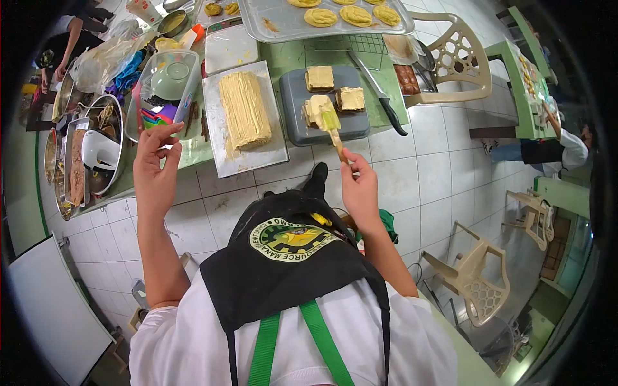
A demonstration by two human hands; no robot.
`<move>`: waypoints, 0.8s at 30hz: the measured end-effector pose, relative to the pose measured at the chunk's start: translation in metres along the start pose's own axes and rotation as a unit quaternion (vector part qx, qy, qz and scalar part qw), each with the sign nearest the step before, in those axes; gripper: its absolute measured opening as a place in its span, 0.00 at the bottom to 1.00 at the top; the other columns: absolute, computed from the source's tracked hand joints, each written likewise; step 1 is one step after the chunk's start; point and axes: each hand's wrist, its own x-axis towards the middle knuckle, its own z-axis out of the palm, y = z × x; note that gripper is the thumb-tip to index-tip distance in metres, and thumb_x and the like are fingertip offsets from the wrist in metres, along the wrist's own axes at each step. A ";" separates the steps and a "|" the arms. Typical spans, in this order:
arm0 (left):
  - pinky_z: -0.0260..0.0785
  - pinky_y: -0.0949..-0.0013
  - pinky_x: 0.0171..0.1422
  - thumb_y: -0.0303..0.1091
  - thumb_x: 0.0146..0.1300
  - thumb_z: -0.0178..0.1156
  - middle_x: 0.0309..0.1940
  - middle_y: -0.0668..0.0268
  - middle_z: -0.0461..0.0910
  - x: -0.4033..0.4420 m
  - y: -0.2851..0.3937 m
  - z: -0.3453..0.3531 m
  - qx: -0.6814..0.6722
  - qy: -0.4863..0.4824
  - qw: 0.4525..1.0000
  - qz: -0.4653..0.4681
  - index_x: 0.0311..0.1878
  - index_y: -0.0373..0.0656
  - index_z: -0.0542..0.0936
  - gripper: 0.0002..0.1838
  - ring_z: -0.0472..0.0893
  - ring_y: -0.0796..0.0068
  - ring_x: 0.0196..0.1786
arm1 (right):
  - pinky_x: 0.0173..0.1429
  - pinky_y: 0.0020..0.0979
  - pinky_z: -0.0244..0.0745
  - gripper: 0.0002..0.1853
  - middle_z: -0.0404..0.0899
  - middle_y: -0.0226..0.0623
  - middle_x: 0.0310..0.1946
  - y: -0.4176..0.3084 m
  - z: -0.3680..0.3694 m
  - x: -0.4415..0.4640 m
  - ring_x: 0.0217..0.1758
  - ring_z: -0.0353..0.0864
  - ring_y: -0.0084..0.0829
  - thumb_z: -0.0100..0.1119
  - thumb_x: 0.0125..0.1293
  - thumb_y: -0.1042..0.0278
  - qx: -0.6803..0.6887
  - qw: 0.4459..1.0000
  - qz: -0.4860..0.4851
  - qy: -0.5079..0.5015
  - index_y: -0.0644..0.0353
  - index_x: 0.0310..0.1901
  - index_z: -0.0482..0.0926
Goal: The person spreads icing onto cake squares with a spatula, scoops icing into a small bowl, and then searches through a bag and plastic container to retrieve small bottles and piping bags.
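My right hand is closed round the wooden handle of a spatula with a pale green blade. That blade lies over the top of the nearest frosted cake square. Two more squares, a back one and a right one, share the grey tray with it; brown cake shows under their cream frosting. My left hand is raised near the table's front edge, fingers apart and holding nothing. Between my hands, a long frosted cake rests on a white board.
A knife with a black handle lies right of the tray. Behind sits a metal baking sheet of yellow pastries. Left are a clear plastic bin and metal bowls. A plastic chair stands at right; other people work at both sides.
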 end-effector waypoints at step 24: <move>0.67 0.77 0.50 0.21 0.66 0.56 0.49 0.69 0.73 -0.007 -0.007 -0.016 -0.015 0.016 1.000 0.006 0.54 0.42 0.81 0.15 0.75 0.81 0.48 | 0.28 0.19 0.57 0.16 0.69 0.22 0.28 -0.020 0.008 -0.012 0.25 0.61 0.12 0.55 0.71 0.74 0.007 0.997 0.009 -0.078 0.59 0.59 0.78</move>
